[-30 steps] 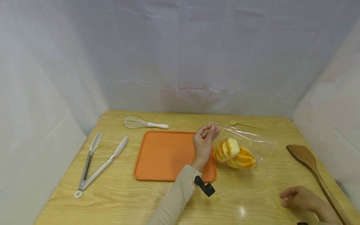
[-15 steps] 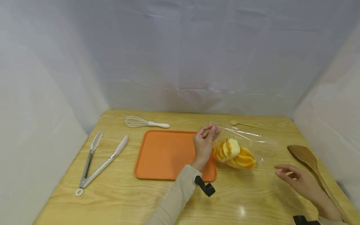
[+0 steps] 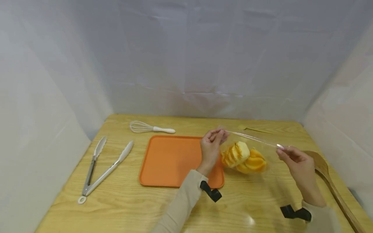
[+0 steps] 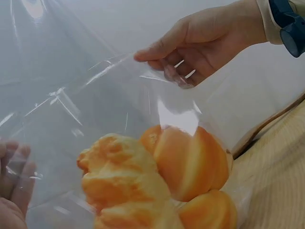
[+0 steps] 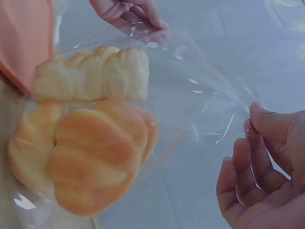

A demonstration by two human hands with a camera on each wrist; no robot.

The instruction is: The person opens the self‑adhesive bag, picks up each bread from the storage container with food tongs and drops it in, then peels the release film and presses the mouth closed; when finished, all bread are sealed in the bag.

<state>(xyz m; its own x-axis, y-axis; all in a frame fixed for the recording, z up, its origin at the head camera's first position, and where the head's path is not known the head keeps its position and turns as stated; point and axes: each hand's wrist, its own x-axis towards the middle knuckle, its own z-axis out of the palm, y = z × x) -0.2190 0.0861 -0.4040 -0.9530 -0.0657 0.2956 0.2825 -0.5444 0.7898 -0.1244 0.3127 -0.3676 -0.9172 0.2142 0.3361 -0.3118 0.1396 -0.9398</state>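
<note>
A clear plastic bag (image 5: 205,95) with several bread pieces inside is held up by its top edge, right of the tray. In it are a pale ridged loaf (image 4: 126,181) and rounder golden bread (image 3: 253,161). My left hand (image 3: 210,147) pinches the bag's left top corner between thumb and fingers. The right hand (image 3: 300,168) pinches the opposite corner, thumb against forefinger, as the right wrist view shows too. Between the hands the bag's top edge is stretched nearly straight.
An orange tray (image 3: 172,161) lies under and beside the left forearm. Metal tongs (image 3: 102,178) lie spread at the left, and a white whisk (image 3: 154,127) lies behind the tray. A yellow spoon (image 3: 259,130) is at the back, a wooden spatula (image 3: 329,181) at the right.
My right hand has come up and left from the table's lower right and now pinches the bag's right corner. The bag's top edge has become taut. The left hand has stayed nearly still.
</note>
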